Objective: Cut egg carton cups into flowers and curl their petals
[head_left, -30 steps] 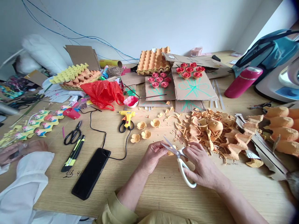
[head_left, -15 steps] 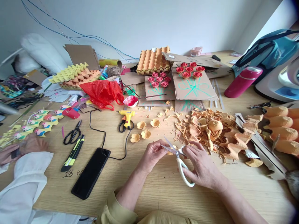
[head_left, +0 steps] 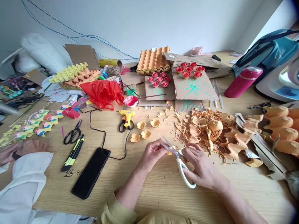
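Clutter of egg-carton craft covers the wooden table (head_left: 163, 193). At the far left another person's hands (head_left: 23, 147) rest near a row of painted bird shapes (head_left: 39, 123), apart from the work in the middle. Moving right, black scissors (head_left: 73, 133), a utility knife (head_left: 73, 153) and a phone (head_left: 91, 172) lie untouched, and a yellow glue gun (head_left: 126, 117) lies beside its cord. Just past it sit four plain cut flowers (head_left: 146, 134), trimmed but unpainted, while red painted flowers (head_left: 159, 79) already sit on cardboard sheets farther back. By that showing the work looks well under way but far from over.

The left hand (head_left: 151, 152) is curled nearly closed, thumb and fingertips pinching a small carton piece (head_left: 169, 152) just above the table in front of the person. The white-handled scissors (head_left: 179, 161) meet that piece with blades parted a little, tips pointing up and to the left. The right hand (head_left: 203, 166) is wrapped around the scissors, fingers through the handle loops, the grip snug.

Just behind and to the right of it lies a heap of trimmings (head_left: 205, 129), which suggests many cuts already made. At the far right whole carton cones (head_left: 281, 112) are uncut, so a good deal of trimming seems left
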`<state>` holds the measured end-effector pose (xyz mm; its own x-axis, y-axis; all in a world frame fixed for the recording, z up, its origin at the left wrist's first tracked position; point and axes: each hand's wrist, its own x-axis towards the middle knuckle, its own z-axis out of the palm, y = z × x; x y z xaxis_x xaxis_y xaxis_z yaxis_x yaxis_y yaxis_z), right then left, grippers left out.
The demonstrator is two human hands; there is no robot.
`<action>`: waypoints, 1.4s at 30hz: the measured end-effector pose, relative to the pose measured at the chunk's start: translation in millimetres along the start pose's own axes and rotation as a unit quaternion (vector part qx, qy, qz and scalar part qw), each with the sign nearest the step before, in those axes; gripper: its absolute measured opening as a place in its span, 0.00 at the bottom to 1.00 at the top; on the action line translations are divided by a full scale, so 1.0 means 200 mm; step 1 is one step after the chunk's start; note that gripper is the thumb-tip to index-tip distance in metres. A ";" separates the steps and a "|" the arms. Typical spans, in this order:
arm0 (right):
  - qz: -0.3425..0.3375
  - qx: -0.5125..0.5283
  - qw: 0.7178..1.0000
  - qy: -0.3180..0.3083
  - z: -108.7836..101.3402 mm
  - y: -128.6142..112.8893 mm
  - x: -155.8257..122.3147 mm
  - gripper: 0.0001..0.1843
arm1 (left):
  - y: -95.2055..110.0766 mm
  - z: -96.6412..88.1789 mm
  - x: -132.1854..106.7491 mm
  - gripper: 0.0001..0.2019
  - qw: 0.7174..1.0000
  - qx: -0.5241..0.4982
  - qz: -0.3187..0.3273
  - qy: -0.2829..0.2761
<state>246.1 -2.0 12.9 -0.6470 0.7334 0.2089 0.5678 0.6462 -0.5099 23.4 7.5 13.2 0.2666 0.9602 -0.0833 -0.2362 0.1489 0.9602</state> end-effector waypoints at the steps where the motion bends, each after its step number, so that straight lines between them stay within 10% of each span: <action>1: 0.000 0.000 1.000 -0.001 0.00 0.00 0.00 0.11 | 0.01 0.00 0.00 0.12 1.000 0.003 -0.001 0.000; 42: -0.008 -0.015 1.000 0.012 -0.03 -0.02 0.02 0.12 | -0.02 -0.08 0.01 0.08 0.979 0.178 0.104 -0.001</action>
<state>245.2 -0.6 20.0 -0.6438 0.7274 0.2375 0.5722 0.6637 -0.4818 10.3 12.5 4.9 0.2485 0.9607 0.1239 0.0547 -0.1416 0.9884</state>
